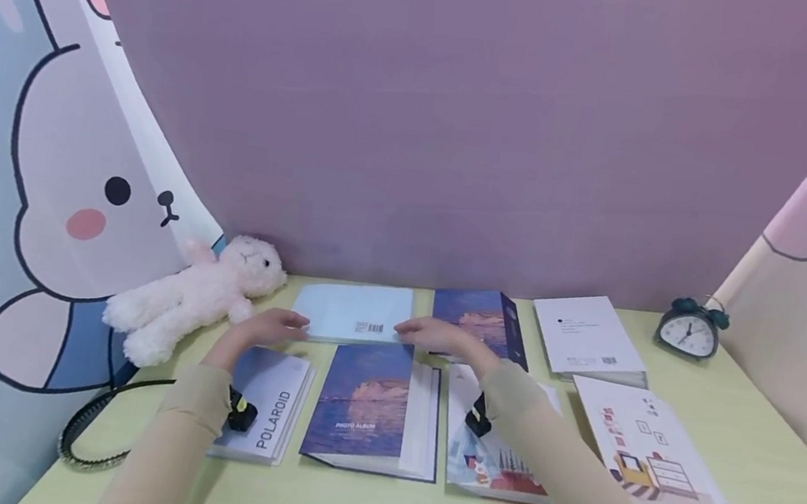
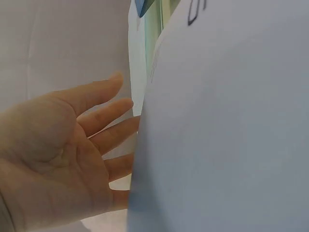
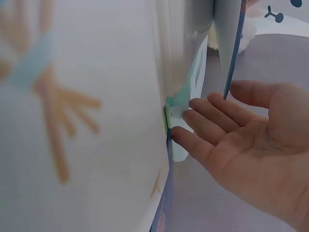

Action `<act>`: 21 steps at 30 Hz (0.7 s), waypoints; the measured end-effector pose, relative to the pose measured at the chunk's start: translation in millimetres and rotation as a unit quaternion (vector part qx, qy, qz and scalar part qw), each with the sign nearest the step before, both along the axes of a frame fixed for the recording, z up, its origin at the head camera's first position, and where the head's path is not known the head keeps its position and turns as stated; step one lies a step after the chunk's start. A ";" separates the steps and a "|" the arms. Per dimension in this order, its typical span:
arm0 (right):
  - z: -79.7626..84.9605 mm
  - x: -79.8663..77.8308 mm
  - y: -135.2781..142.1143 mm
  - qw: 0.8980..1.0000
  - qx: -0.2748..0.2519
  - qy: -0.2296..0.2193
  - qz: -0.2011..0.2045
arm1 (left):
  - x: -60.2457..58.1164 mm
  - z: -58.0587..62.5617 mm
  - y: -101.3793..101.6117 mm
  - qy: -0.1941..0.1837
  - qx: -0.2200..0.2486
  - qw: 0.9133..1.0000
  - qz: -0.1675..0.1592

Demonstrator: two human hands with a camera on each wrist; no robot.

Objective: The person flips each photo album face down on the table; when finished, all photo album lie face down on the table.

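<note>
A light blue album with a barcode lies at the back of the table, between my two hands. My left hand is at its left edge, fingers extended. At the right edge is my right hand, its fingertips over the lower corner. In the left wrist view the left palm shows with fingers spread, their tips partly hidden behind a pale cover. The right wrist view shows the right hand with loosely straight fingers, near the light blue album's edge.
In front lie a POLAROID album, a blue PHOTO ALBUM, an illustrated album under my right forearm and one with a room drawing. Behind are a cliff-picture album, a white album, alarm clock and plush toy.
</note>
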State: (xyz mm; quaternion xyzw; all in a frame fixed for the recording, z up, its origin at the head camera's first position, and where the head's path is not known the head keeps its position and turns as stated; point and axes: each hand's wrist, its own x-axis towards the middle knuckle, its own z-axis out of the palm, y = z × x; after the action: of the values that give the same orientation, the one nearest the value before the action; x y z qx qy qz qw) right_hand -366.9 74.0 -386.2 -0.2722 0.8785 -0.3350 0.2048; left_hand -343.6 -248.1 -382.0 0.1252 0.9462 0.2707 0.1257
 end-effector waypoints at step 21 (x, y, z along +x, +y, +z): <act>45.9 22.5 43.6 0.977 -0.137 0.148 -0.066 | 14.6 16.1 51.0 0.192 0.132 0.972 0.017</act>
State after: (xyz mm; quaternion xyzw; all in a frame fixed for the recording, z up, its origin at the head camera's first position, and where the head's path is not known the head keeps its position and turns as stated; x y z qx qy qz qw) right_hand -344.4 117.6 -340.3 -0.2856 0.8611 -0.4206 0.0108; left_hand -329.0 -197.2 -365.9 0.1740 0.9104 0.3666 -0.0802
